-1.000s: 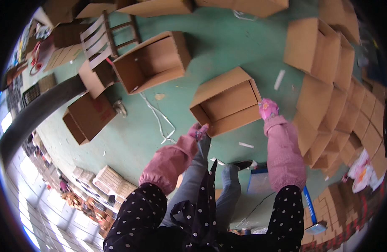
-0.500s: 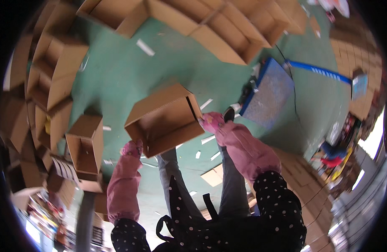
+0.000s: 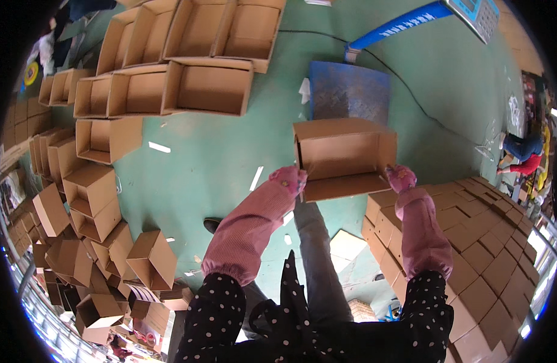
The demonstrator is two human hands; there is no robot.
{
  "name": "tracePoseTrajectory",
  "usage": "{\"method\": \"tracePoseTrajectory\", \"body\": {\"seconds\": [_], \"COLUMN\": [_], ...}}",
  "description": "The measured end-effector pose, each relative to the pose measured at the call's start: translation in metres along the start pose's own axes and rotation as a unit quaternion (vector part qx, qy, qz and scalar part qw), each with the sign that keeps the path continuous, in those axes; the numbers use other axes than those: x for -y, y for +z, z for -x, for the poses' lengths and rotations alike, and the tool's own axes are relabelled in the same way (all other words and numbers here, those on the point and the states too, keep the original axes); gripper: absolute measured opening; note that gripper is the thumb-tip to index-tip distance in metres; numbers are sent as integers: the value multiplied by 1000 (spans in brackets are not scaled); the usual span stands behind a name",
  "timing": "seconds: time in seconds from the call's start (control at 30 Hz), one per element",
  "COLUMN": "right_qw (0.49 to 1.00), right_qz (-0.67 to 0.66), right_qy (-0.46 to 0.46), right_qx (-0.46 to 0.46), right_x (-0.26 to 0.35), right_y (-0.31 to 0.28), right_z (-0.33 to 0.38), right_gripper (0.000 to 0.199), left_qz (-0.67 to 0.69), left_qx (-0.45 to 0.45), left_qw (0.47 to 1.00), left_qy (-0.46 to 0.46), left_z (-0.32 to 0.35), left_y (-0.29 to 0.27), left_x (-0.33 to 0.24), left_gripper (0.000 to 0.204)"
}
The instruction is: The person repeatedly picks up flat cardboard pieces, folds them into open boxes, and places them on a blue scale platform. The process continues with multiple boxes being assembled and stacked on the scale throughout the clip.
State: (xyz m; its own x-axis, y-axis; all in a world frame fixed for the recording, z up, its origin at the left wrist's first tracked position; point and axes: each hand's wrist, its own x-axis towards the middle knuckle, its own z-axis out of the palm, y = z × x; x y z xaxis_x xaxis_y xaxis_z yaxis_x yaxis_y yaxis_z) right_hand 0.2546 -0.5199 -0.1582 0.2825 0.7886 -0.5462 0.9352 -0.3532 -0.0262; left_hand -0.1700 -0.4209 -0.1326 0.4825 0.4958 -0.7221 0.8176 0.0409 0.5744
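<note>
Between my two hands hangs an open, empty cardboard box (image 3: 345, 154), its opening facing me. My left hand (image 3: 288, 180), in a pink patterned glove and pink sleeve cover, is closed on the box's left side wall. On the right side wall my right hand (image 3: 402, 178), gloved the same way, grips the near corner. Fingers inside the box are partly hidden by its walls. Just beyond the box lies a blue platform scale (image 3: 350, 91) with a worn top. The box covers its near edge in the picture; whether they touch I cannot tell.
Rows of open boxes (image 3: 209, 88) stand at the far left, with more open boxes (image 3: 152, 260) heaped at near left. Stacked closed boxes (image 3: 454, 224) rise on my right. A dark cable (image 3: 405, 85) crosses the green floor. Another person (image 3: 523, 154) bends at the far right.
My view has turned rightward. The box, held in both hands, has come from left of the scale to just in front of it and now sits more level.
</note>
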Motion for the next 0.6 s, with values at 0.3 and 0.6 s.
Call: {"method": "tracePoseTrajectory", "body": {"seconds": [0.3,0.6], "right_qw": [992,810], "right_qz": [-77,-574], "right_qy": [49,115], "right_qx": [-87,28], "right_x": [-56,71], "right_y": [28,88], "right_z": [-74,140], "right_gripper": [30,20], "left_qz": [-30,171], "left_qx": [-123,-29], "left_qw": [992,985], "left_qy": [25,-2], "left_z": [-76,49], "left_y": [-34,57], "left_x": [-76,57], "left_gripper": [42,22]}}
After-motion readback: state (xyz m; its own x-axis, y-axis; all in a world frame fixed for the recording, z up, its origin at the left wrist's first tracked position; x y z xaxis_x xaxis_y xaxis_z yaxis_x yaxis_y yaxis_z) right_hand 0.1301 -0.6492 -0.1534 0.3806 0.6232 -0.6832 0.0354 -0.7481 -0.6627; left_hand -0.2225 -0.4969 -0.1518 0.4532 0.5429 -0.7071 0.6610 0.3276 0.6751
